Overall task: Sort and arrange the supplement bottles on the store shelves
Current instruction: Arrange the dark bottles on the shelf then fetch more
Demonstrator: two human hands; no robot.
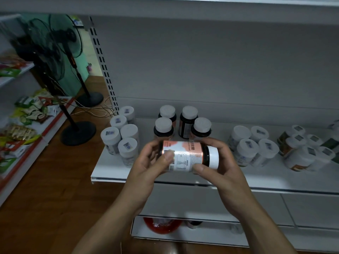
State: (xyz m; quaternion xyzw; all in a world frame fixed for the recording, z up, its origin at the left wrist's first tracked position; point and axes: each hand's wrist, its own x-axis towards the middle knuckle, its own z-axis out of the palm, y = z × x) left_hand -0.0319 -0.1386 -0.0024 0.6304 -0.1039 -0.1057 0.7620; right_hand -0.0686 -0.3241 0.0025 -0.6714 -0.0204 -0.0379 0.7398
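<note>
A dark supplement bottle point(190, 156) with a pink and white label and a white cap lies sideways in both my hands, above the front of the white shelf point(275, 178). My left hand point(148, 162) grips its base end, thumb on the label. My right hand point(222, 162) grips the cap end, thumb under the label. Behind it stand several dark bottles with white caps point(183, 121). A cluster of white bottles point(122, 136) stands at the shelf's left end. More white bottles point(253, 145) stand to the right.
Further right are bottles with green and orange labels point(304, 149). Two black standing fans point(73, 99) stand on the brown floor at left, beside a rack of snack packets point(25, 114). A red object point(161, 226) lies on the bottom shelf.
</note>
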